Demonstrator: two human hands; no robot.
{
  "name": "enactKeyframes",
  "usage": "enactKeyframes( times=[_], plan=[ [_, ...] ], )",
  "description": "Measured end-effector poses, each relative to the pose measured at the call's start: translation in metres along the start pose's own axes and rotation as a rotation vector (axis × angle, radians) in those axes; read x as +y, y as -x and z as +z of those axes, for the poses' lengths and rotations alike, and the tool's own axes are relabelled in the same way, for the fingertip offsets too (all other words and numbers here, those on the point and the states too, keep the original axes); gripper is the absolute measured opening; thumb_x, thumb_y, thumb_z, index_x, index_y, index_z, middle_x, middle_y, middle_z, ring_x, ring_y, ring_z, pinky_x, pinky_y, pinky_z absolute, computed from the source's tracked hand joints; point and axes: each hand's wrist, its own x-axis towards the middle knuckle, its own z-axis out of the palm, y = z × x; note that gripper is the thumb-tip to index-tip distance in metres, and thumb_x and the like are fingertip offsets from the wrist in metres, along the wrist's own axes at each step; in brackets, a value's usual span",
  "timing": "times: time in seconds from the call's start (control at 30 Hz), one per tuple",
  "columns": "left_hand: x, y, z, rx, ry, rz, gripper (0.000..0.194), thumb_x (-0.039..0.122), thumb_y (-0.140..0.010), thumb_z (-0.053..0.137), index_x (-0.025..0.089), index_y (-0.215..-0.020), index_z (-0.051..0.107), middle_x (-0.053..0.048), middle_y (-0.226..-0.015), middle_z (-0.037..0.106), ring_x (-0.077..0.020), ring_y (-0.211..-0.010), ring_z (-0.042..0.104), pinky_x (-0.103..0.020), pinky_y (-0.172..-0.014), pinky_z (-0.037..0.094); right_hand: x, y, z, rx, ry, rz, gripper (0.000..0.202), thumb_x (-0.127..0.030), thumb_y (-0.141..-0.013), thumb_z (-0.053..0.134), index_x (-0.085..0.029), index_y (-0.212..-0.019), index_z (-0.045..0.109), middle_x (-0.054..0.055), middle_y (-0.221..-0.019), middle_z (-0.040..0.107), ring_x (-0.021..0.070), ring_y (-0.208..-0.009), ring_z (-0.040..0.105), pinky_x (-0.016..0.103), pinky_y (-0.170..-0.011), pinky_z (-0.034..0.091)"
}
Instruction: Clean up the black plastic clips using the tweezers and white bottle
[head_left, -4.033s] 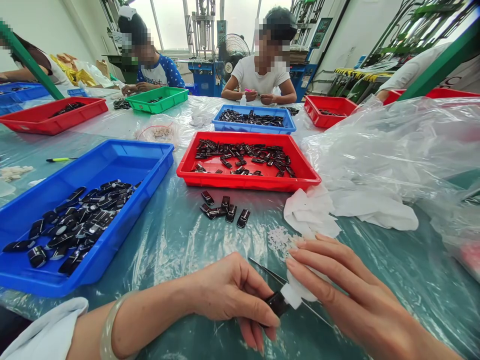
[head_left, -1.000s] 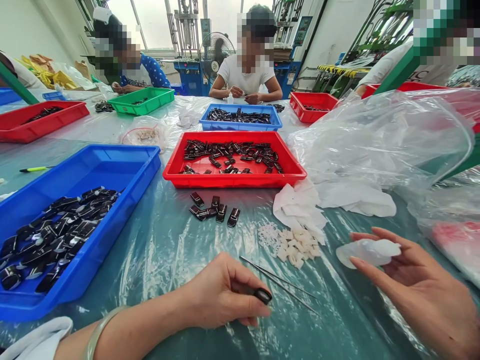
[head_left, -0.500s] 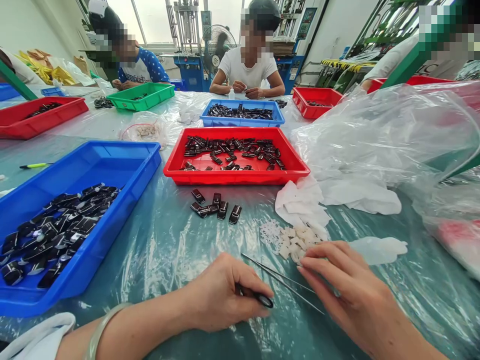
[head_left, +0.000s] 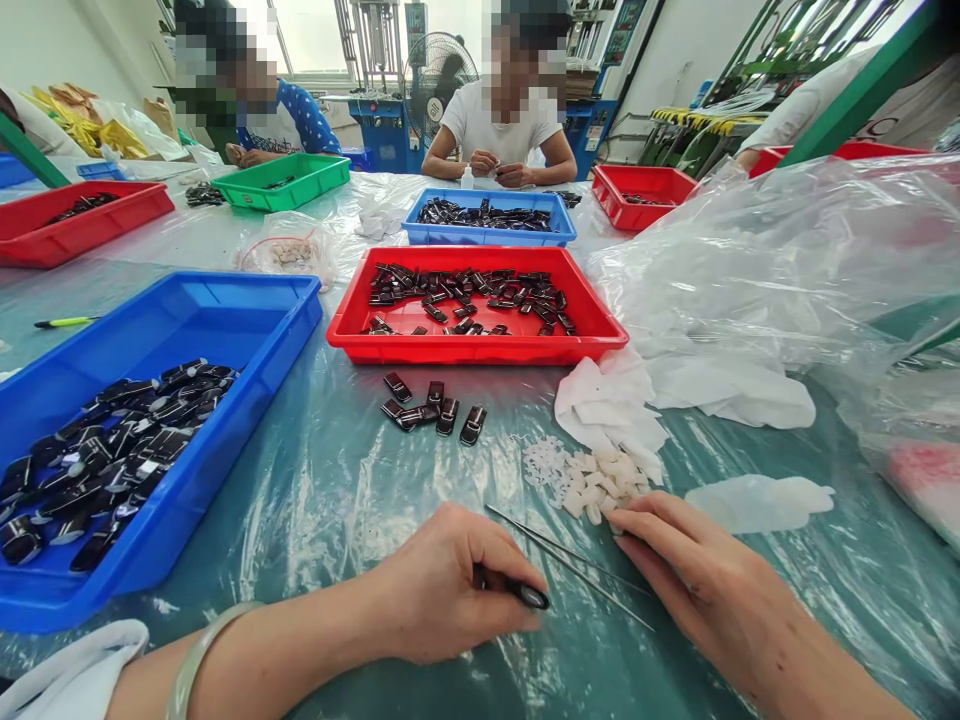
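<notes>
My left hand (head_left: 465, 585) is closed around a small glossy black piece (head_left: 531, 596), whose rounded end sticks out past the thumb and forefinger. My right hand (head_left: 697, 570) is beside a pile of small off-white pieces (head_left: 604, 482), thumb and forefinger pinched together at its near edge. What lies between those fingertips is too small to make out. Between the hands, thin metal tweezers (head_left: 559, 555) rest on the plastic-covered table. Tiny clear-white bits (head_left: 546, 465) lie left of the pile. Farther forward, several black pieces (head_left: 448, 416) lie loose in a group.
A blue tray (head_left: 270, 350) at left and a red tray (head_left: 480, 350) ahead hold many black pieces. White cloth (head_left: 611, 405), a translucent bottle-shaped item (head_left: 757, 502) and plastic sheeting (head_left: 787, 270) lie at right. Co-workers sit across the table behind more trays.
My right hand has shifted slightly right, its fingertips now closed together at the pile's edge. In my left hand the black piece has turned a little.
</notes>
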Motion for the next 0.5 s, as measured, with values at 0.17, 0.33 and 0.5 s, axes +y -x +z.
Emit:
enactKeyframes(
  times=[0.17,0.33,0.5],
  plan=[
    [-0.0004,0.0021,0.0013,-0.018,-0.002,-0.033,0.021,0.012,-0.068,0.064,0.008,-0.087,0.073,-0.006,-0.079,0.065,-0.0053,-0.049,0.053,-0.012,-0.046,0.042,0.0004,0.0019,0.0036,0.001,0.033,0.010,0.023,-0.022,-0.093,0.033,-0.018,-0.087,0.055,0.006,-0.079,0.060,0.0130,-0.067,0.062,0.021,-0.056,0.050],
    [-0.0005,0.0023,0.0028,-0.016,-0.015,-0.042,0.022,0.011,-0.068,0.063,0.007,-0.087,0.072,-0.007,-0.080,0.065,-0.0053,-0.047,0.054,-0.012,-0.045,0.043,-0.0013,0.0019,0.0054,0.020,0.100,0.018,0.022,-0.025,-0.093,0.035,-0.019,-0.086,0.056,0.005,-0.077,0.060,0.0152,-0.066,0.062,0.025,-0.057,0.050],
    [-0.0013,0.0018,0.0038,-0.007,0.011,-0.093,0.020,0.017,-0.069,0.064,0.006,-0.084,0.072,-0.007,-0.078,0.063,-0.0064,-0.047,0.055,-0.013,-0.043,0.042,-0.0028,0.0017,0.0070,0.035,0.120,0.017,0.026,-0.021,-0.093,0.032,-0.019,-0.081,0.055,0.005,-0.075,0.058,0.0144,-0.063,0.059,0.026,-0.057,0.047]
  ],
)
